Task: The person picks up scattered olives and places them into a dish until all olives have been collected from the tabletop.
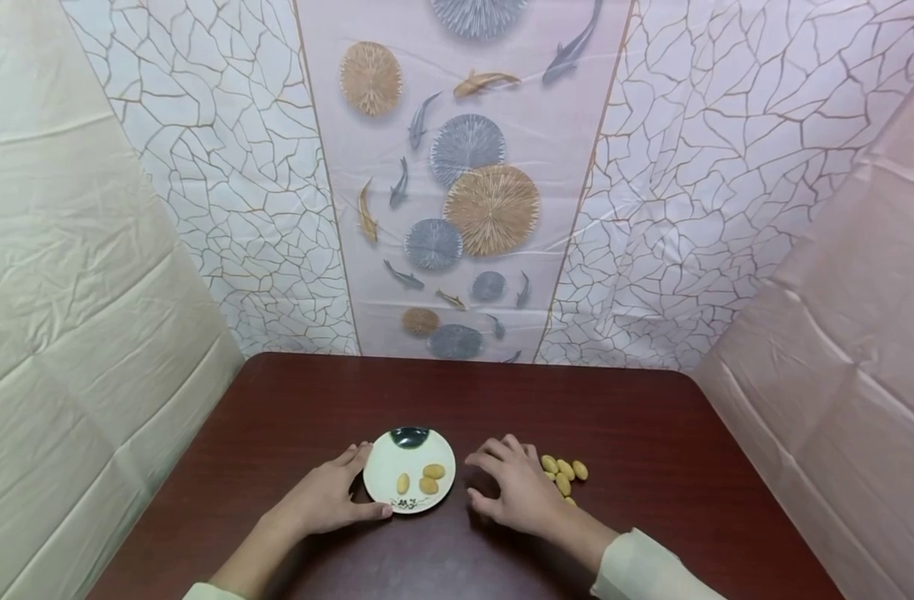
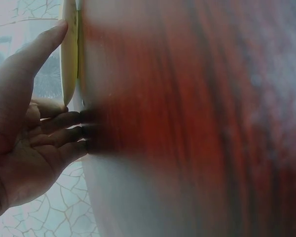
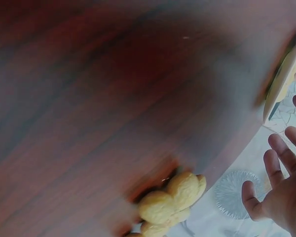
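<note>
In the head view a small white plate (image 1: 385, 468) with a dark green patch sits left of the table's middle. Three yellow oval fruit-like pieces (image 1: 433, 472) lie on it. My left hand (image 1: 329, 493) holds the plate's left side, thumb at the near rim and fingers at the far-left rim; the left wrist view shows the thumb on the plate's edge (image 2: 69, 59). Between the plate and a loose pile of similar yellow pieces (image 1: 565, 471), my right hand (image 1: 518, 487) hovers with fingers spread and loosely bent, holding nothing. The hand partly hides the pile, whose pieces look wrinkled in the right wrist view.
The dark red-brown wooden table (image 1: 314, 400) has rounded far corners. Behind it hangs a patterned cloth (image 1: 457, 275) with fish and round motifs. Plain beige cloths (image 1: 74, 333) close off both sides.
</note>
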Demonstrator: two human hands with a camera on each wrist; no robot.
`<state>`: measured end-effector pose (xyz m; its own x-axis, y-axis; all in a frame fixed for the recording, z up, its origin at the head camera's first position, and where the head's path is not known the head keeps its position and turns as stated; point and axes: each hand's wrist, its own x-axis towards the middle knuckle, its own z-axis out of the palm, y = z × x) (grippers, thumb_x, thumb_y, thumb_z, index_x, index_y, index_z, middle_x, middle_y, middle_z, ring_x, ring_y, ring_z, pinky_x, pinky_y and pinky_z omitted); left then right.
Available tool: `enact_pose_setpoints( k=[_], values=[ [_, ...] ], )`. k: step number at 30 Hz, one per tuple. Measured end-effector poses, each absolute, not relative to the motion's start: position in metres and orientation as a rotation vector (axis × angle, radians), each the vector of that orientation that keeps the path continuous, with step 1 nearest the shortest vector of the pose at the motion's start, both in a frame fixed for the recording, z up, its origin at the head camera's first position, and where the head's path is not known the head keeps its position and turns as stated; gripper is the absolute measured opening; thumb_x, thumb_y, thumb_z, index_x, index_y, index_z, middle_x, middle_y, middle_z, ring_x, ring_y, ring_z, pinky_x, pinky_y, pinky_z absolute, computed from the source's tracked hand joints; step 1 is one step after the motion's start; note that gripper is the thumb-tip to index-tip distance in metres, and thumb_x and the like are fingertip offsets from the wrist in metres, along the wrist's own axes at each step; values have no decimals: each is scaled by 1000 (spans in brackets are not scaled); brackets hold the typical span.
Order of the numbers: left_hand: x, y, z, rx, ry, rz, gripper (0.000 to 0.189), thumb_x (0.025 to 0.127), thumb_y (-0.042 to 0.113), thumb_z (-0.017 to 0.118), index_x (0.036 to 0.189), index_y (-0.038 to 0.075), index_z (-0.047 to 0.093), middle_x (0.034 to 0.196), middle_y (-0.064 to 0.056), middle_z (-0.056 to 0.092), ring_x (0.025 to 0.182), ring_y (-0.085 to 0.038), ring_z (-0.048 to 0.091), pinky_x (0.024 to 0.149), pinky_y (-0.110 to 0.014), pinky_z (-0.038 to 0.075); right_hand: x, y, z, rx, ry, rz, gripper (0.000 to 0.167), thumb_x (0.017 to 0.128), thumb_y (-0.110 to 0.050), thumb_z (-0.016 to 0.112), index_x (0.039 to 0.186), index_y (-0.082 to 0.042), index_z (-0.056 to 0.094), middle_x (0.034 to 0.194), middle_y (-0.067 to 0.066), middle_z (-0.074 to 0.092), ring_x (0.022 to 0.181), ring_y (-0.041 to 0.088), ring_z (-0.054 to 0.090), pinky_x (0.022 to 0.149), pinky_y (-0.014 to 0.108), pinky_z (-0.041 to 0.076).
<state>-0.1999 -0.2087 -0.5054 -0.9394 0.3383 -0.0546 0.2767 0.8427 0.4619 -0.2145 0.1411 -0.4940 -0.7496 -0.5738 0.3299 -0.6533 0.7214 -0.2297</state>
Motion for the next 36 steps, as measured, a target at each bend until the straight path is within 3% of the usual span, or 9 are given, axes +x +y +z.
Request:
enact_pose_setpoints(
  k=[11,36],
  values=[
    [-200,-208,-505,489,2893,694,123,84,74,83,168,-4,41,170,-30,47,155,-51,51,118,-67,51,-214,157,-498,959,-2686,472,34,93,-31,86,124,-18,80,119,-4,72,106,18,59,83,48,49],
    [-199,-208,-507,481,2895,695,122,84,75,83,168,-3,40,170,-28,47,155,-50,50,118,-68,50,-209,171,-502,908,-2690,426,30,92,-29,88,119,-19,80,117,-6,73,105,17,58,80,43,45]
  ],
)
